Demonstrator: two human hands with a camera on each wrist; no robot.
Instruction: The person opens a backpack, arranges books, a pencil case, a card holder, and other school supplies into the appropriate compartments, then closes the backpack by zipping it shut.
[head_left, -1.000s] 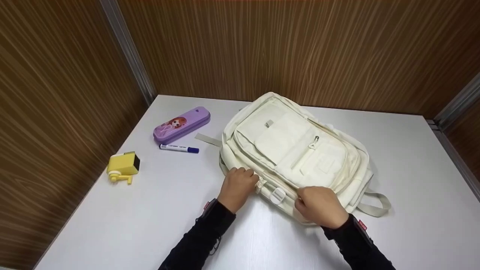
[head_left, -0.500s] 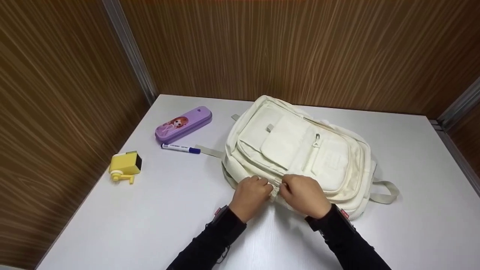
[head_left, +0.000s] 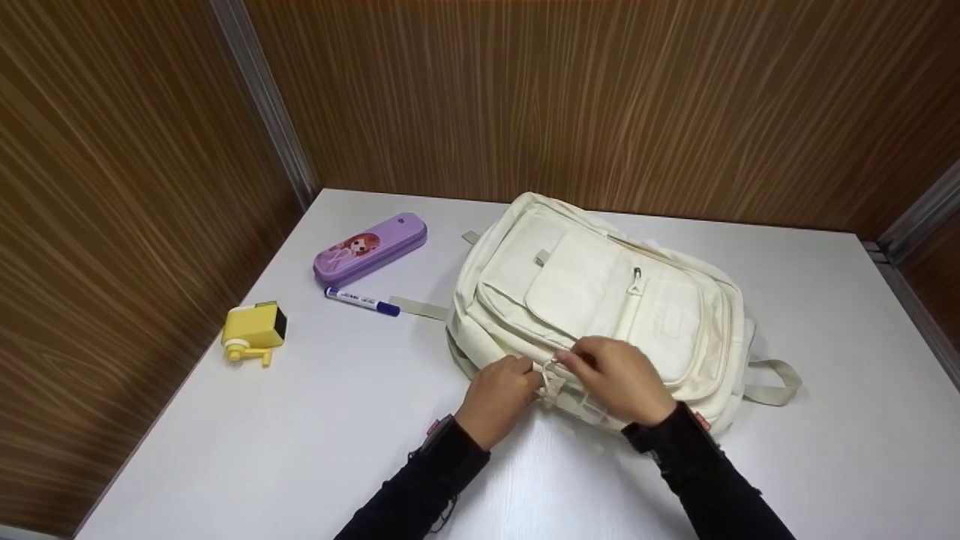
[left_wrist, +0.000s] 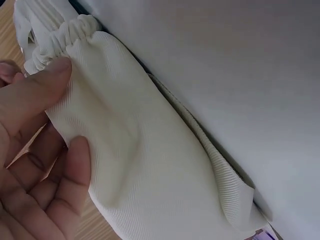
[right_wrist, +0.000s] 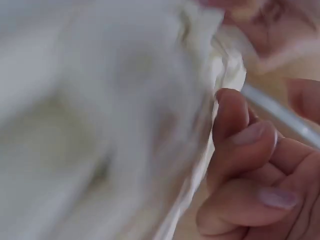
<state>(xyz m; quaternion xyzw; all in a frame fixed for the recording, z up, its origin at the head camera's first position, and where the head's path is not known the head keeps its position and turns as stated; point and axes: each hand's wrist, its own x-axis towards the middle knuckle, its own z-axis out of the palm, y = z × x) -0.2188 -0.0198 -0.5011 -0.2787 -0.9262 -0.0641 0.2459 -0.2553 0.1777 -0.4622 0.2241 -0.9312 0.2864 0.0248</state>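
Hands [head_left: 499, 394] [head_left: 626, 381] closer together than a second ago along the backpack [head_left: 577, 285]'s near side.

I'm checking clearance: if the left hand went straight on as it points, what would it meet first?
Most likely the cream backpack; the left hand points at its near side and touches the side pocket, though depth is unclear.

My head camera looks forward and down over the white table [head_left: 292, 420]; my wrist cameras look closely past my fingers [right_wrist: 240, 155], all sharing the cream backpack [head_left: 577, 285].
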